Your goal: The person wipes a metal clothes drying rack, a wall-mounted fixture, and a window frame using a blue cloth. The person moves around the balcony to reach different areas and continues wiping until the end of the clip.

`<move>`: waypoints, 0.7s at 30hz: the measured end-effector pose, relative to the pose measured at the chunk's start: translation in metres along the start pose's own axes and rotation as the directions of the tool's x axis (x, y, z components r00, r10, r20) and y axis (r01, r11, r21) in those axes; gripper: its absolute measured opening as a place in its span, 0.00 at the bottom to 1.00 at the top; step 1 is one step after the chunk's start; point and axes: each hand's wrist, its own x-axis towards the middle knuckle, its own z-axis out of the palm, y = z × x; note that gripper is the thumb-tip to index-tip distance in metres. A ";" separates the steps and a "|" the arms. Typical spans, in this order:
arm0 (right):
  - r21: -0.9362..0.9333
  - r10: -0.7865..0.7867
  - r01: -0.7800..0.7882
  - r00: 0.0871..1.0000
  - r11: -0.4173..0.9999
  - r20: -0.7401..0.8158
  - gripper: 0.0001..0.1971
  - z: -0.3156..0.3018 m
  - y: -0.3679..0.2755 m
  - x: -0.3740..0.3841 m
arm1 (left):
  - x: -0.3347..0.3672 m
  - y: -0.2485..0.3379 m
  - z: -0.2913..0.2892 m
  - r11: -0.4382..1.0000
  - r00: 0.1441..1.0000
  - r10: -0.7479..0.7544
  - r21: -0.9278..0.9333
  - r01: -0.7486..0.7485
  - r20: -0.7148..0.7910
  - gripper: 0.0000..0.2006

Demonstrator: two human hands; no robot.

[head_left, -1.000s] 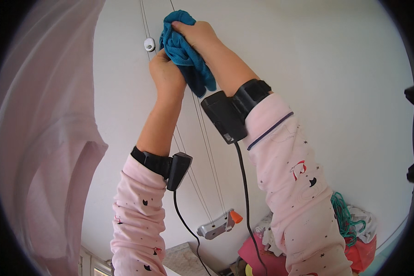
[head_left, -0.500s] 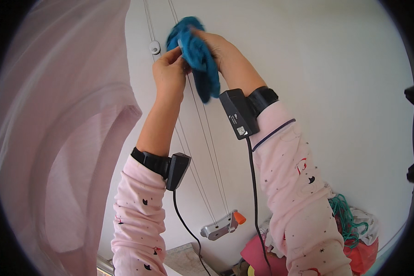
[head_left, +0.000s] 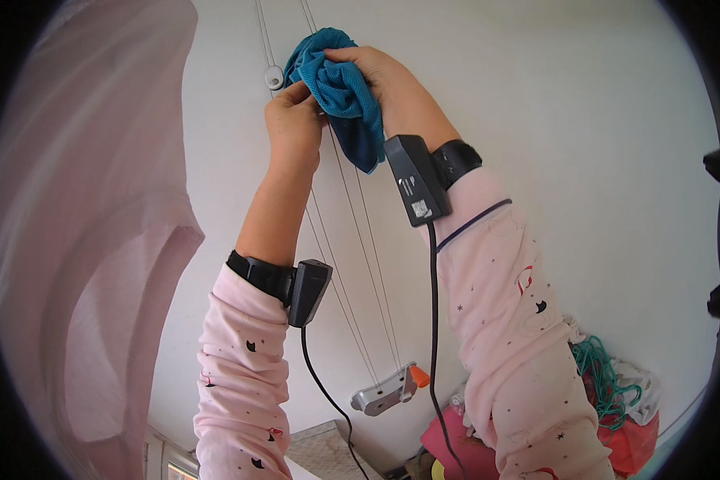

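High up in front of the white wall, both hands grip a bunched blue cloth (head_left: 346,90) with a knitted-looking texture and a darker blue part hanging below. My left hand (head_left: 290,126) pinches its lower left edge, fingertips partly behind the fabric. From the right, my right hand (head_left: 386,78) holds the upper part, thumb and fingers closed on a fold; some fingers are hidden behind it. What kind of garment or cloth this is, I cannot make out. Each wrist wears a black strap with a black box (head_left: 418,180) and a cable.
A large pale pink sheer garment (head_left: 128,144) hangs along the left side. Thin wires (head_left: 366,264) run up the wall from a metal winder (head_left: 386,392) with an orange knob; a small grey fitting (head_left: 274,77) sits on them. Green cord (head_left: 604,380) and bags are piled at lower right.
The blue cloth is less blurred and its folds are more spread between my hands. My right forearm has risen slightly. The pink garment has shifted left in view.
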 end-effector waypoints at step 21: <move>-0.816 -0.384 0.102 0.910 0.569 -0.154 0.25 0.023 0.001 -0.006 | -0.002 -0.012 -0.004 0.997 0.997 0.065 -0.041 -0.063 0.041 0.10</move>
